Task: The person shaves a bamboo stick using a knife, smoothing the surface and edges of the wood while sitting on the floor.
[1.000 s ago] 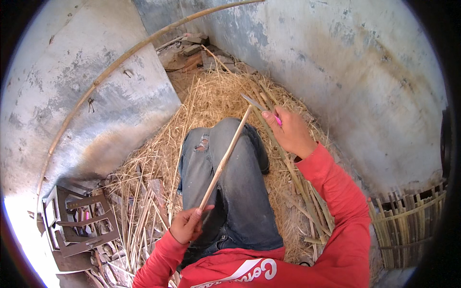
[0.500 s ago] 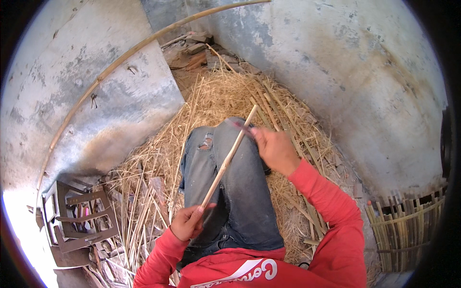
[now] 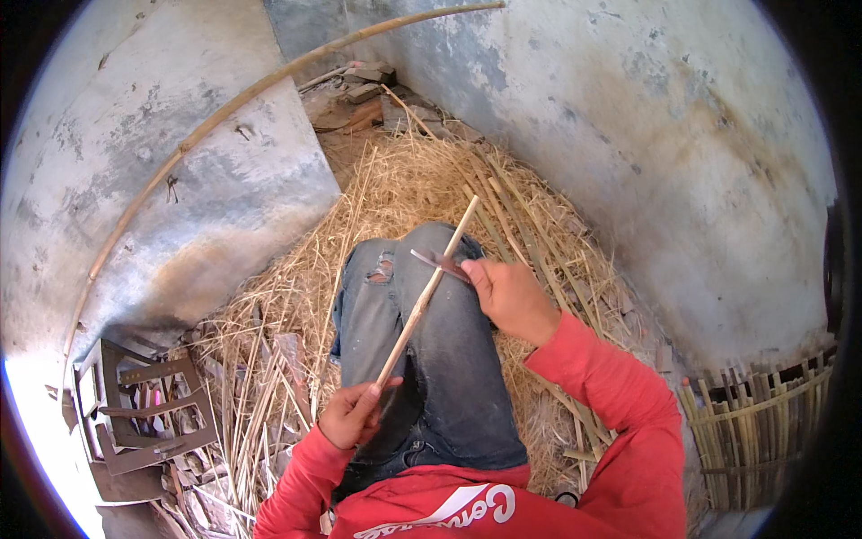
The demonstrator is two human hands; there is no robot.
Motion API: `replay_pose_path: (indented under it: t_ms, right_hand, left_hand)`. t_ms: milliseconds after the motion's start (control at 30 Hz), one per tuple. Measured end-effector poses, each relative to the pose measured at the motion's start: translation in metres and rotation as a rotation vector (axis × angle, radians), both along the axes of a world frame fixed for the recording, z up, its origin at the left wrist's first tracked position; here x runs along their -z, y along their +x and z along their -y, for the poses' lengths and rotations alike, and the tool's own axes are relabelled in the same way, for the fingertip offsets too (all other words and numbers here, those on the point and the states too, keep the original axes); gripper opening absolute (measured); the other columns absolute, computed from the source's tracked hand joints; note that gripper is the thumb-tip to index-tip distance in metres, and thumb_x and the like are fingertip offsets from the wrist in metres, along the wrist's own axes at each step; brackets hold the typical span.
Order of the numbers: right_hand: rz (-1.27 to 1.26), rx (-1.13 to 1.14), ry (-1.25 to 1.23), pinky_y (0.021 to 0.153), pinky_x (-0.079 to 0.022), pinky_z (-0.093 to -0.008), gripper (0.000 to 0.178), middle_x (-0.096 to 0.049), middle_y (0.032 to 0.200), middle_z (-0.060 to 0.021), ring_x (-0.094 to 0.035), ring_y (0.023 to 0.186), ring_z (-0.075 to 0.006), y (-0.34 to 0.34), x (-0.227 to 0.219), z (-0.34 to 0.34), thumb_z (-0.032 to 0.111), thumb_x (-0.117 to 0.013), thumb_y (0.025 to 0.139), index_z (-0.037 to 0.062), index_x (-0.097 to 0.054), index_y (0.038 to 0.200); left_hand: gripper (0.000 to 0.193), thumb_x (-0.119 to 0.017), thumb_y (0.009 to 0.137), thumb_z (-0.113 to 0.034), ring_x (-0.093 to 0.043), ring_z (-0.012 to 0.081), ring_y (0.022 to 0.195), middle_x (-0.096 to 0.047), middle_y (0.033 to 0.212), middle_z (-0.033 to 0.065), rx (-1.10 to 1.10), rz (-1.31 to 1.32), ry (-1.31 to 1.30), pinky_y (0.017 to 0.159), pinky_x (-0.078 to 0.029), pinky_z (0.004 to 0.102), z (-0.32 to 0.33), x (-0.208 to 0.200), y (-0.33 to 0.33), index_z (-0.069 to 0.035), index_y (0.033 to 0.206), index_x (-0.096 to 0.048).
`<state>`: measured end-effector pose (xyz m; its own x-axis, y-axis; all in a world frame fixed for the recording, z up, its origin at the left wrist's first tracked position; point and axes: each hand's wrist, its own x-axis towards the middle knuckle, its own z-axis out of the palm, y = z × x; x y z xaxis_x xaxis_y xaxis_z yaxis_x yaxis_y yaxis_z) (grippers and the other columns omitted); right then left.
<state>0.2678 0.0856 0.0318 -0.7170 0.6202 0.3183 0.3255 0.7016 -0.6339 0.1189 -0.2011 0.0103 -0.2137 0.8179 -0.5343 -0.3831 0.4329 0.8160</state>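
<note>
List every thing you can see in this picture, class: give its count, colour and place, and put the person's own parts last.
bamboo stick: one, pale tan, slanting across the raised knee
knife: one, grey blade, laid against the stick
straw and shavings: a heap, yellow, on the floor around the legs
long bamboo pole: one, tan, curving along the left wall to the top
bamboo slats: several, tan, lying on the straw at right
woven bamboo piece: one, brown, lower right by the wall
metal frame pieces: a stack, dark grey, lower left
walls: grey, stained, left and right
jeans: blue, torn at the knee
left hand: holds the stick's lower end
right hand: holds the knife
</note>
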Motion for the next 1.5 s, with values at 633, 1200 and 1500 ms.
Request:
replay_pose_path:
  t_ms: [633, 1200, 1500]
  right_hand:
    - [0.055, 0.032, -0.191, 0.063, -0.047, -0.0527, 0.047, -0.060, 0.074, -0.0284, -0.061, 0.073, -0.0493, 0.007, -0.017, -0.021, 0.037, -0.047, 0.106, -0.0003, -0.066, 0.085]
    - [-0.133, 0.005, -0.250, 0.055, -0.041, -0.0390, 0.045, -0.053, 0.061, -0.0141, -0.052, 0.054, -0.0254, 0.004, -0.015, -0.027, 0.037, -0.055, 0.104, -0.0020, -0.065, 0.085]
    - [-0.078, 0.205, 0.035, 0.049, -0.041, -0.0478, 0.046, -0.055, 0.059, -0.0214, -0.056, 0.051, -0.0407, -0.003, -0.004, -0.045, 0.036, -0.051, 0.106, 0.0008, -0.061, 0.077]
  left_hand:
    - [0.048, -0.042, 0.110, -0.036, -0.030, 0.0050, 0.042, -0.036, 0.057, -0.0049, 0.027, -0.016, 0.071, 0.040, -0.023, 0.0241, -0.020, 0.000, 0.001, 0.001, 0.139, -0.056]
    - [0.049, -0.046, 0.109, -0.038, -0.032, 0.0054, 0.042, -0.037, 0.055, -0.0056, 0.029, -0.144, 0.115, 0.042, -0.025, 0.0250, -0.030, 0.005, 0.001, 0.001, 0.137, -0.058]
    - [0.039, -0.052, 0.107, -0.028, -0.037, 0.0028, 0.055, -0.041, 0.061, -0.0075, 0.006, -0.596, 0.174, 0.051, -0.030, 0.0232, -0.035, 0.008, 0.009, -0.003, 0.134, -0.064]
